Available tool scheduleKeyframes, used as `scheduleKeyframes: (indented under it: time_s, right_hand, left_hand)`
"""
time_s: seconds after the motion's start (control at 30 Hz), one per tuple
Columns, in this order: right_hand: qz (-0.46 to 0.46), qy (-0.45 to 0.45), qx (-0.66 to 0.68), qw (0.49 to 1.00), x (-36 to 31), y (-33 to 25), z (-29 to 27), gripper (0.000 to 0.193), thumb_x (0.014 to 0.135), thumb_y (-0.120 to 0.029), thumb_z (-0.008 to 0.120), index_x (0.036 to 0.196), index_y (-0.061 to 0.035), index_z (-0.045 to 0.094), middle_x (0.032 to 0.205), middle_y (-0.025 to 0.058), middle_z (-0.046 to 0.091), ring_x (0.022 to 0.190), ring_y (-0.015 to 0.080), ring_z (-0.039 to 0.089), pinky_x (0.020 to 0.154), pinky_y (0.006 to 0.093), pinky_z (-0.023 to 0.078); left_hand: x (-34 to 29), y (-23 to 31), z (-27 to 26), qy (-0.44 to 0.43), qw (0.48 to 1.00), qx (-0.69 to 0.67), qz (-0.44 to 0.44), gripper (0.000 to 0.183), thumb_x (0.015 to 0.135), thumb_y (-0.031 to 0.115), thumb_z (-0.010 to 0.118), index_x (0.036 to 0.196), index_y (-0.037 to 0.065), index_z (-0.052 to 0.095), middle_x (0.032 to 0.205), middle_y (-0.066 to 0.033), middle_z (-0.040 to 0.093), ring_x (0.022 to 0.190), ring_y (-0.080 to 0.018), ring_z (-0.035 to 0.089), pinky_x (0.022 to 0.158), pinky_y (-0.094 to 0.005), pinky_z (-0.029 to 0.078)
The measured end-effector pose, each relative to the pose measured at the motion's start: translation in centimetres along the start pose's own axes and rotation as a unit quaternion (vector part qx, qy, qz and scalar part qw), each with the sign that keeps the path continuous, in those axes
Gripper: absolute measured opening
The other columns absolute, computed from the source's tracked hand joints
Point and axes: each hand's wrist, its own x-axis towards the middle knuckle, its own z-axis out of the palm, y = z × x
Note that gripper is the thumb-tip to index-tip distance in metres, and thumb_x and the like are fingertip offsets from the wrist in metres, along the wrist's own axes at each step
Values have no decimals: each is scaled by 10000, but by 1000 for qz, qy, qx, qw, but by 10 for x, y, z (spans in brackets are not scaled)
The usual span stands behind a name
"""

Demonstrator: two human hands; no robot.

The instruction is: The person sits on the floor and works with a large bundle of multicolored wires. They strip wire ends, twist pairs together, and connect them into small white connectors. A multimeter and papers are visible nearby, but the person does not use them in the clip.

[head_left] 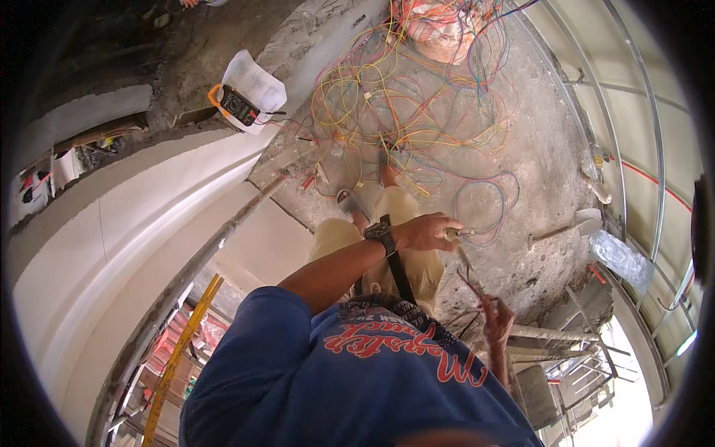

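My left hand [426, 232], with a dark watch on its wrist, reaches out over my knees. Its fingers are closed around a small pale piece with a brassy end [459, 233], too small to name. Lower and to the right, my right hand [497, 319] is closed too. A thin, pale strand [466, 267] runs between the two hands; its lower end goes into my right fingers. Beyond my feet, a loose tangle of red, yellow, blue and green wires [417, 123] covers the concrete floor, with one loop [484, 197] lying just past my left hand.
A black and orange multimeter [240, 106] lies on white paper [257, 78] at the upper left. A pale sack [441, 33] stands behind the wires. At right are a trowel-like tool [588, 221], clear plastic [622, 259] and metal wall framing [646, 82]. A yellow bar [182, 354] leans at lower left.
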Motion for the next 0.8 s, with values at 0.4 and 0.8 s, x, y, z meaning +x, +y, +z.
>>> scheduleKeyframes:
  time_s: [0.4,0.8]
  right_hand:
    - [-10,-254,343,904,79,-115,110,479,1035,-392,544,921,56,673,776,129,681,684,229,677,673,352,552]
    - [-509,-109,-43,853,63,-178,224,238,835,-77,783,1046,7,710,1015,106,684,895,219,695,755,348,553]
  left_hand:
    - [-106,143,-119,132,979,151,40,481,848,98,773,1295,62,600,1158,-155,663,958,-246,703,788,-355,578]
    - [-236,129,-140,325,908,263,-18,314,900,20,703,1213,20,687,1097,-147,679,902,-259,688,762,-326,557]
